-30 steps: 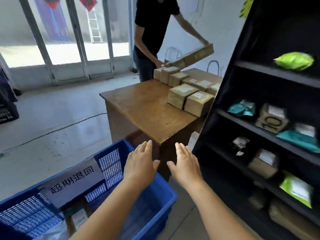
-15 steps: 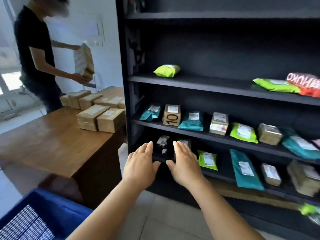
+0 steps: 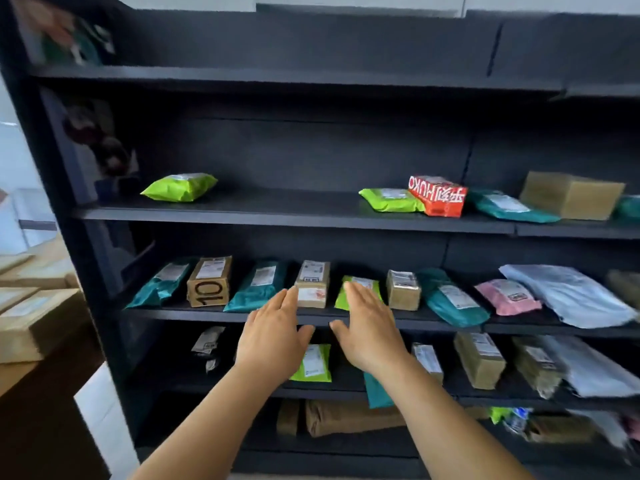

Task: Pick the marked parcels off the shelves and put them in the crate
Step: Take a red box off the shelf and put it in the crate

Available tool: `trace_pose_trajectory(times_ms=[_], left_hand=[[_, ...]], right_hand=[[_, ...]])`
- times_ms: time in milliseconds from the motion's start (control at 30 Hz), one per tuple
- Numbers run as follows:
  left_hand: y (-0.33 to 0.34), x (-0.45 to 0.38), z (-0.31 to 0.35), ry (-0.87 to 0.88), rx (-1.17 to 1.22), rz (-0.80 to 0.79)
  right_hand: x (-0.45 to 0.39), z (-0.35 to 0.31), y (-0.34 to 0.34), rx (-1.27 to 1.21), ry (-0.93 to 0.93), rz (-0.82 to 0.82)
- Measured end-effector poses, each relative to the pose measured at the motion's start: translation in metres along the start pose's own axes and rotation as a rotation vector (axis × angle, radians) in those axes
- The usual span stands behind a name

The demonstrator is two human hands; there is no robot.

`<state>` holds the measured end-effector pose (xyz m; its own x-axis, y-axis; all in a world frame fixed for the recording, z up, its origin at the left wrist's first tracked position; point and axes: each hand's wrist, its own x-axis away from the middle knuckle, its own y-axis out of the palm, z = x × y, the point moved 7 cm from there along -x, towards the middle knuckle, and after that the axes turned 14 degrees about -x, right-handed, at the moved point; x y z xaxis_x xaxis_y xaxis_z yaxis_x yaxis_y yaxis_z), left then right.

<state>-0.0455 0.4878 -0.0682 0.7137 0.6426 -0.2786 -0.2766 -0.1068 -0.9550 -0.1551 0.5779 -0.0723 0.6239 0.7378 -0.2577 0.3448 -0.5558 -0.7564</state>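
A black shelf unit (image 3: 277, 213) fills the view, with several parcels on each level. On the middle shelf lie teal bags, a brown box marked "10" (image 3: 209, 282), a small brown box with a red-marked label (image 3: 312, 284), a green bag (image 3: 360, 289) and a pink bag (image 3: 507, 296). My left hand (image 3: 275, 336) and my right hand (image 3: 369, 332) are held out side by side in front of the middle shelf's edge, fingers straight, holding nothing. The crate is out of view.
On the upper shelf are green bags (image 3: 180, 187), an orange-red packet (image 3: 438, 195) and a brown carton (image 3: 571, 199). Lower shelves hold brown boxes (image 3: 479, 363) and grey bags. A wooden table with cardboard boxes (image 3: 31, 320) stands at the left.
The view has swung right, from the blue crate and table to facing the shelves squarely. Both hands stay stretched out and empty. The other person and the crate have left the view.
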Motion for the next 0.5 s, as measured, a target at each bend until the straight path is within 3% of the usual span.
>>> trace_pose_trajectory(times_ms=[500], left_hand=[[0.0, -0.153, 0.136, 0.221, 0.087, 0.102]], right_hand=[[-0.091, 0.114, -0.126, 0.026, 0.126, 0.189]])
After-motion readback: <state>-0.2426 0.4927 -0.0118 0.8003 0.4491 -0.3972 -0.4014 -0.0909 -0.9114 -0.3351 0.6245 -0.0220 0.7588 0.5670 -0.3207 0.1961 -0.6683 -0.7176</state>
